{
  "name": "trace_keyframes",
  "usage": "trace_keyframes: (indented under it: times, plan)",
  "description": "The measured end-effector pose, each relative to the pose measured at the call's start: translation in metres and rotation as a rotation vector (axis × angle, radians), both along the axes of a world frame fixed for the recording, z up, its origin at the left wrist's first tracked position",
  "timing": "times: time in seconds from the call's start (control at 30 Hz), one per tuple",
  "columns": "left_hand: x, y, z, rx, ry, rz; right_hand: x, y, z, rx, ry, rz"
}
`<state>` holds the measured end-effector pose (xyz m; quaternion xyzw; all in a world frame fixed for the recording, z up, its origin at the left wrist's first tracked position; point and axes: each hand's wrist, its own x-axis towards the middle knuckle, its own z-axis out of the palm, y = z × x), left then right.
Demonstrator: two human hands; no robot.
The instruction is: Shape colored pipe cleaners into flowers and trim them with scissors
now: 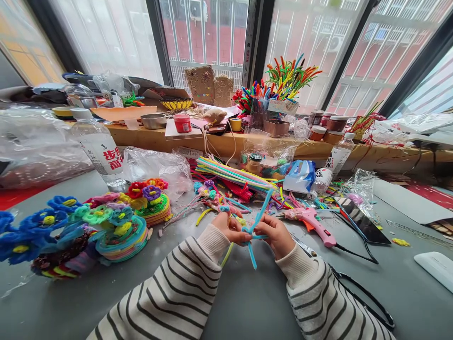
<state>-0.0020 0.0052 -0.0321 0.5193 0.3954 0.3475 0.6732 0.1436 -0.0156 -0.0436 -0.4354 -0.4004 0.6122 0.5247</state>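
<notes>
We log a grey table (pixel 247 302) with pipe-cleaner flower coasters (pixel 120 231) left of the fingers (pixel 238 234), a pink glue gun (pixel 308 218) just right, loose pipe cleaners (pixel 233 175) beyond, a water bottle (pixel 99 151) far left.

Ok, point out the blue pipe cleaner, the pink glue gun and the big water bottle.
blue pipe cleaner (pixel 262 208): head view, on its free upper stem.
pink glue gun (pixel 307 217): head view, on its body.
water bottle (pixel 102 152): head view, on its label.
</notes>
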Motion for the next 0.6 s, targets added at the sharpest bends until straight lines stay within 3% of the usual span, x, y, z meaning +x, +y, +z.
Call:
trace_keyframes:
  times: [0.13,0.3,0.4,0.47,0.6]
  plan:
    - [-0.001,0.000,0.001,-0.024,-0.008,-0.040,-0.001,-0.002,0.002,-0.026,-0.011,0.007]
    - [-0.001,0.002,0.007,-0.130,-0.010,0.196,0.000,0.000,0.003,0.043,0.039,-0.075]
    - [0.000,0.002,0.010,-0.193,-0.037,0.260,0.001,0.000,0.003,0.127,0.048,-0.031]
    - [0.000,0.000,0.011,-0.195,-0.022,0.218,0.001,0.000,0.002,0.163,0.010,-0.017]
    - [0.002,-0.005,0.012,-0.150,0.043,-0.030,0.001,0.000,-0.001,0.086,0.028,-0.012]
